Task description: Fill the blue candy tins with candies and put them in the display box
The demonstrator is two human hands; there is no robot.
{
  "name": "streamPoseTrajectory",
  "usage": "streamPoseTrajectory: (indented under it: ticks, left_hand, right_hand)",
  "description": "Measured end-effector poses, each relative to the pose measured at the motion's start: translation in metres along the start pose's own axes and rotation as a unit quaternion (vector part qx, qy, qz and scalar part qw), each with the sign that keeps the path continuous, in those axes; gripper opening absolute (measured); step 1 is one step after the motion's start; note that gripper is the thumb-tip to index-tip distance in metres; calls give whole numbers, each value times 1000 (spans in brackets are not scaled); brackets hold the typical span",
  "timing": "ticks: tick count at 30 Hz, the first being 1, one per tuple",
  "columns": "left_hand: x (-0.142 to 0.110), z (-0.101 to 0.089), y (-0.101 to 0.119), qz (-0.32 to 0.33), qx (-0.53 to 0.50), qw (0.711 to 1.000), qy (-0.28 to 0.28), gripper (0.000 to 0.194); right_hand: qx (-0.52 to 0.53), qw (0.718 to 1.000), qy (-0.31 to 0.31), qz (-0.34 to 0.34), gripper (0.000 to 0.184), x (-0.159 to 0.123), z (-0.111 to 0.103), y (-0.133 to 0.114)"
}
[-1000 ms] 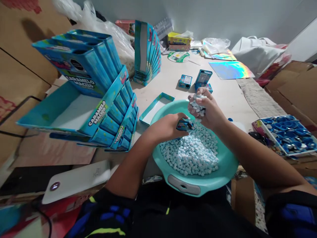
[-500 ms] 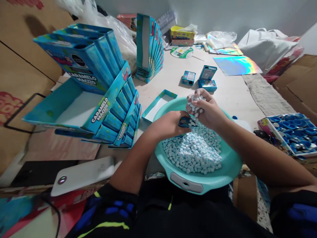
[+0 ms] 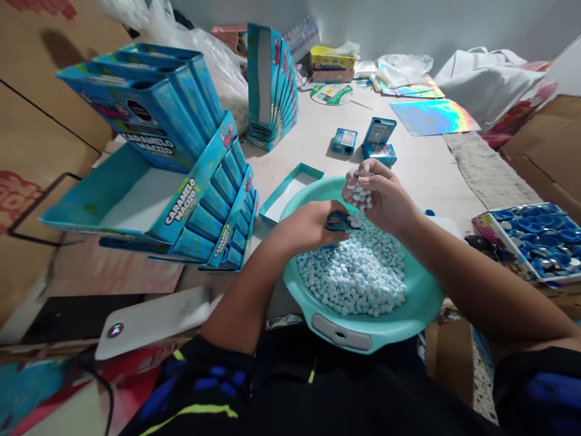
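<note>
My left hand [image 3: 311, 227] is closed around a small blue candy box [image 3: 336, 221], tilted over the basin with its end toward my right hand. White candies show at that end. My right hand [image 3: 379, 192] grips a cluster of small white candies [image 3: 361, 197] just above and beside the box. Beneath both hands sits a turquoise basin [image 3: 417, 303] with a grey grip, holding a heap of pale blue and white candies [image 3: 351, 278].
Stacked blue display trays [image 3: 181, 212] with boxes stand at left, beside a white power bank [image 3: 152, 321]. Behind the basin lie a shallow tray [image 3: 290, 191] and small blue boxes [image 3: 344, 141], [image 3: 379, 145]. A carton of blue caps [image 3: 535, 239] is at right.
The candies in my right hand sit more compactly, and fewer fall between hand and box. White candies now show at the box's end. My left hand has barely moved.
</note>
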State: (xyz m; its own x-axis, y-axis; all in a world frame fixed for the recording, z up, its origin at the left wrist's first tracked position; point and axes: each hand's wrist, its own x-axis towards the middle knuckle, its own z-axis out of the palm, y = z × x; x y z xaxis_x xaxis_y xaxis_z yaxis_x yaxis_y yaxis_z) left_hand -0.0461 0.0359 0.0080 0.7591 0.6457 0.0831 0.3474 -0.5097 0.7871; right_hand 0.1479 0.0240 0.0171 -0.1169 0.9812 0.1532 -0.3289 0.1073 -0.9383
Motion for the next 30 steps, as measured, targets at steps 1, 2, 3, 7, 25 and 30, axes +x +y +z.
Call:
streamPoseTrajectory:
  ticks: [1,2,3,7,25,30]
  left_hand:
    - [0,0,0,-1,2,1000,1,40]
    - [0,0,0,-2,3,1000,3,40]
    - [0,0,0,-3,5,1000,3,41]
    - [0,0,1,-2,3,1000,2,40]
    - [1,2,0,-3,-15,997,74,38]
    - [1,3,-1,-21,-9,991,134,46]
  right_hand:
    - [2,1000,-4,0,26,0,0,0]
    - [4,1000,-9,0,25,0,1,0]
    - [7,1000,-15,1,24,0,1,0]
    - [18,999,-37,8,24,-1,0,-1]
    - [-238,968,-42,-68,57,4,-16,3]
    - [-341,930,7,-139,44,3,-20,12]
